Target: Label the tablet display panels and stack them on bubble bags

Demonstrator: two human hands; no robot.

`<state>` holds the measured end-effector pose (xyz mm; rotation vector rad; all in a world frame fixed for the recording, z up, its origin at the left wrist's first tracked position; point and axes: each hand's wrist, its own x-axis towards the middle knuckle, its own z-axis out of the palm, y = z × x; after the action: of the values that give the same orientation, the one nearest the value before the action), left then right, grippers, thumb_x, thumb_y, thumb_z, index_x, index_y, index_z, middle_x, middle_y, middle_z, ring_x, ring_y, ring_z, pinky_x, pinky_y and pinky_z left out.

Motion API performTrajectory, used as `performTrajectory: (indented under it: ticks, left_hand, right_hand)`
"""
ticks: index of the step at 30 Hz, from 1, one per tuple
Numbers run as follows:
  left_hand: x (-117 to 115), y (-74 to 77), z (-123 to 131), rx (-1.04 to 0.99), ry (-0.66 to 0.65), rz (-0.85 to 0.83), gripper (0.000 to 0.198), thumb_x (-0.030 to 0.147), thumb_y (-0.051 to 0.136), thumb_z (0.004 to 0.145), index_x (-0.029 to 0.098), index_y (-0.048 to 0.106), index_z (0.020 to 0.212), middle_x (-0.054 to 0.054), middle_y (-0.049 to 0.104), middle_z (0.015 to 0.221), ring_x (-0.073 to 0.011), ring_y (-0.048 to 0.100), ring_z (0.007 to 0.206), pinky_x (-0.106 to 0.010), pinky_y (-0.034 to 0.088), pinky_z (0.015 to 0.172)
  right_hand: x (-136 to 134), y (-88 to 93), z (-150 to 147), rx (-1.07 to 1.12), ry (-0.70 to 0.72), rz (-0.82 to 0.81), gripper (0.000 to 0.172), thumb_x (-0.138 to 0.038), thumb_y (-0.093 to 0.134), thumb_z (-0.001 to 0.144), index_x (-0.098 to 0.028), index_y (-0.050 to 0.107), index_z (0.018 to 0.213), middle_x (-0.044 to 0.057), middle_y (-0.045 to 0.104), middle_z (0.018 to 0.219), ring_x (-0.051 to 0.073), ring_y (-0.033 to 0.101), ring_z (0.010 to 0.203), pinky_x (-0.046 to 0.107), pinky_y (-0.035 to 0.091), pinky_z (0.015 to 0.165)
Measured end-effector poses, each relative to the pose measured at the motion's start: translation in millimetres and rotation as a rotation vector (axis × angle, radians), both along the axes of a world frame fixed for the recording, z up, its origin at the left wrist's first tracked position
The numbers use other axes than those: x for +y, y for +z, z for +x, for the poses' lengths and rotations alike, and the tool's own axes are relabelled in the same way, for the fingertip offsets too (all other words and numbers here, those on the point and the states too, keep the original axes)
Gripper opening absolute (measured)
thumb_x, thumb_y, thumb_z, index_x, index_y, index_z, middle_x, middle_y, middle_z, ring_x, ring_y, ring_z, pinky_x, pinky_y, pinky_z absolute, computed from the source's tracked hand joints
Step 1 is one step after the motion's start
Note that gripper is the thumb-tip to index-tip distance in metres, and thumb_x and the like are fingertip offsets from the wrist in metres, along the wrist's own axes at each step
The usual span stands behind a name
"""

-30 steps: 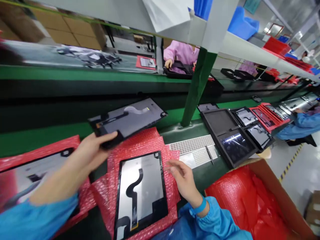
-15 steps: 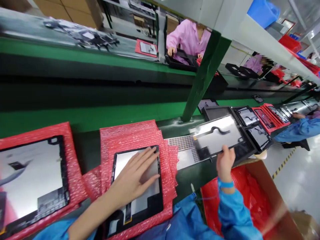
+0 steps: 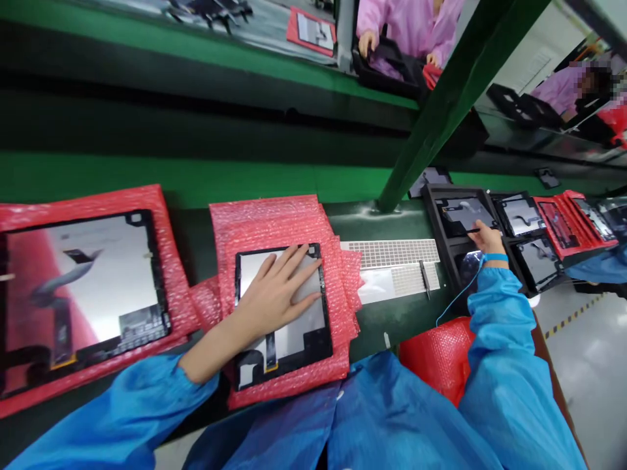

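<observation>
My left hand lies flat, fingers spread, on a tablet display panel with a silver back and black border. Under that panel is a stack of red bubble-wrap bags. To the right, my right hand pinches the near edge of another display panel, which is in the far compartment of a black divided tray. A blue wrist strap with a cord circles my right wrist.
At left, a larger panel lies on red bubble wrap. Sticker sheets with a thin dark tool lie between the stack and tray. A green post rises behind. More panels sit farther right; co-workers in pink sit opposite.
My right hand has lowered the panel from above the tray into its far compartment. My left hand remains flat on its panel. The camera view has tilted down.
</observation>
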<state>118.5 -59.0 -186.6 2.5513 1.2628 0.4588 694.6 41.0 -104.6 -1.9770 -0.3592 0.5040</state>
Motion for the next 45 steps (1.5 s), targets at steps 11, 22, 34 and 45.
performTrajectory:
  ticks: [11, 22, 34, 45]
  left_hand:
    - [-6.6, 38.8, 22.9, 0.019, -0.127, 0.038, 0.052, 0.036, 0.047, 0.109, 0.012, 0.057, 0.154, -0.02, 0.034, 0.176, -0.0387, 0.027, 0.166, -0.06, 0.031, 0.13]
    - [5.2, 45.6, 90.4, 0.208, -0.348, 0.153, 0.062, 0.056, 0.063, 0.104, 0.011, 0.063, 0.146, -0.021, 0.07, 0.134, -0.0385, 0.057, 0.14, -0.055, 0.034, 0.125]
    - [-10.2, 39.1, 84.0, 0.267, -0.176, 0.183, 0.06, 0.055, 0.057, 0.107, 0.003, 0.074, 0.132, -0.022, 0.067, 0.149, -0.0353, 0.06, 0.127, -0.044, 0.046, 0.099]
    - [-12.3, 40.2, 87.7, 0.241, -0.152, 0.184, 0.061, 0.054, 0.059, 0.106, 0.002, 0.075, 0.133, -0.02, 0.07, 0.145, -0.0334, 0.06, 0.127, -0.043, 0.044, 0.101]
  right_hand:
    - [-114.4, -7.3, -101.3, -0.356, 0.952, -0.65, 0.045, -0.057, 0.09, 0.074, -0.021, 0.064, 0.066, 0.001, 0.066, 0.051, 0.016, 0.06, 0.041, 0.028, 0.047, 0.048]
    - [-90.4, 1.3, -174.8, -0.074, 1.05, -0.107, 0.043, -0.063, 0.072, 0.094, -0.022, 0.063, 0.09, 0.001, 0.073, 0.064, 0.016, 0.068, 0.051, 0.026, 0.053, 0.05]
    - [-54.9, -77.5, -277.8, 0.18, 1.043, 0.172, 0.037, -0.062, 0.064, 0.103, -0.027, 0.055, 0.11, -0.003, 0.076, 0.075, 0.015, 0.076, 0.06, 0.026, 0.062, 0.053]
    - [-57.8, -70.2, -272.0, 0.09, 1.094, 0.089, 0.031, -0.058, 0.063, 0.105, -0.028, 0.059, 0.112, -0.002, 0.075, 0.079, 0.015, 0.075, 0.062, 0.027, 0.064, 0.056]
